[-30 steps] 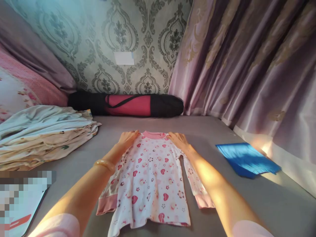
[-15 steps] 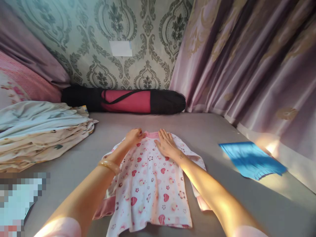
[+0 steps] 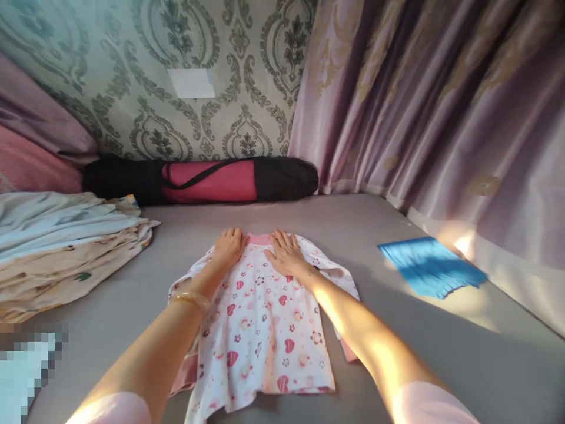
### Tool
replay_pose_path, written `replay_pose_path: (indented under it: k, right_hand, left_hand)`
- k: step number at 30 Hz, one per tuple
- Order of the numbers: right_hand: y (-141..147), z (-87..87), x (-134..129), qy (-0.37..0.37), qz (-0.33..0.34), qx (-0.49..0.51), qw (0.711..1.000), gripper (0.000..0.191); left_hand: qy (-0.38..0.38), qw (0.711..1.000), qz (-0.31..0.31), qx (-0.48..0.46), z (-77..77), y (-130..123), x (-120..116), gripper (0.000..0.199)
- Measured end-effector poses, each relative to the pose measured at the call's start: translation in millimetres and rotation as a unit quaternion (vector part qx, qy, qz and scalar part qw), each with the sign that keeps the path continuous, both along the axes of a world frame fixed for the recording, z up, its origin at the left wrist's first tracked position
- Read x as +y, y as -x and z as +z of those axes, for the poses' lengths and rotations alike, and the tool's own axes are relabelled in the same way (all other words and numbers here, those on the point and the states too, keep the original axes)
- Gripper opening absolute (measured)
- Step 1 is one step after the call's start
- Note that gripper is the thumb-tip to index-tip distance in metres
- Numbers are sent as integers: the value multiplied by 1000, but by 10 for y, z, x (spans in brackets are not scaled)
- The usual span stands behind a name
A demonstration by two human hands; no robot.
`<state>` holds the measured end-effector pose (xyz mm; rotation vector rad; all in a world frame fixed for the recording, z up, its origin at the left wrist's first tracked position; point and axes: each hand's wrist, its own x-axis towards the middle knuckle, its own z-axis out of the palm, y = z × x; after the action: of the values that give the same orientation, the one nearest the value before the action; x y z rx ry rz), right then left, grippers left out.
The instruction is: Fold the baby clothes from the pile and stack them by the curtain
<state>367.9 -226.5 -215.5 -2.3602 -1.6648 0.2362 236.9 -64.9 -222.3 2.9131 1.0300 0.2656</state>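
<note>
A white long-sleeved child's top [image 3: 265,318] with red hearts, small flowers and a pink collar lies spread face up, collar away from me. My left hand [image 3: 228,247], a bangle on its wrist, rests palm down on the shoulder left of the collar. Its fingers look short from this angle, but they seem laid on the cloth. On the other side of the collar, my right hand [image 3: 286,252] presses flat with fingers spread. The left sleeve's pink cuff [image 3: 188,374] shows beside the hem; part of the right sleeve is behind my forearm.
The top lies on a grey padded surface [image 3: 379,365]. A folded blue garment [image 3: 432,265] lies at right near the curtain [image 3: 406,106]. Rumpled pale cloth [image 3: 66,247] is at left. A black and red rolled bag [image 3: 207,181] lies along the patterned wall [image 3: 247,70].
My view has shifted slightly, so everything sits further left. My left hand has turned from curled fingers near the collar to a flatter pose on the shoulder. The right hand stays flat.
</note>
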Motion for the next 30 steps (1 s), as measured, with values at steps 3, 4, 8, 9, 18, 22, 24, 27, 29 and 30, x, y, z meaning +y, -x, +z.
replay_pose_path:
  k: [3, 4, 8, 9, 18, 22, 24, 27, 29, 30]
  right_hand:
    - [-127, 203, -93, -4, 10, 81, 997, 67]
    - [-201, 291, -178, -33, 0, 100, 994, 63]
    - [-588, 624, -838, -140, -87, 101, 981, 37]
    - [-682, 684, -1045, -117, -134, 98, 979, 36]
    - [-709, 717, -1723, 243, -243, 260, 902, 47]
    - [-562, 722, -1623, 258, -194, 157, 933, 29]
    - [-551, 764, -1649, 222, -183, 140, 947, 18]
    - [-589, 879, -1768, 148, -183, 113, 965, 14]
    - [-629, 973, -1867, 49, -196, 41, 979, 23]
    - [-652, 1015, -1916, -8, -197, -12, 980, 28]
  left_hand:
    - [-15, 1000, -17, 21, 29, -31, 27, 40]
    - [-9, 999, -26, 32, 60, -37, 37, 37]
    - [7, 998, -35, 45, 231, -53, 5, 24]
    - [2, 999, -33, 32, 268, -71, -38, 25]
    - [73, 967, -213, -122, 89, -752, -905, 26]
    - [67, 964, -201, -163, -138, -879, -1135, 30]
    - [63, 963, -195, -177, -207, -873, -1181, 31]
    - [62, 962, -193, -184, -242, -857, -1208, 33]
    - [58, 963, -191, -184, -239, -856, -1220, 36]
    - [55, 964, -188, -182, -236, -857, -1227, 37]
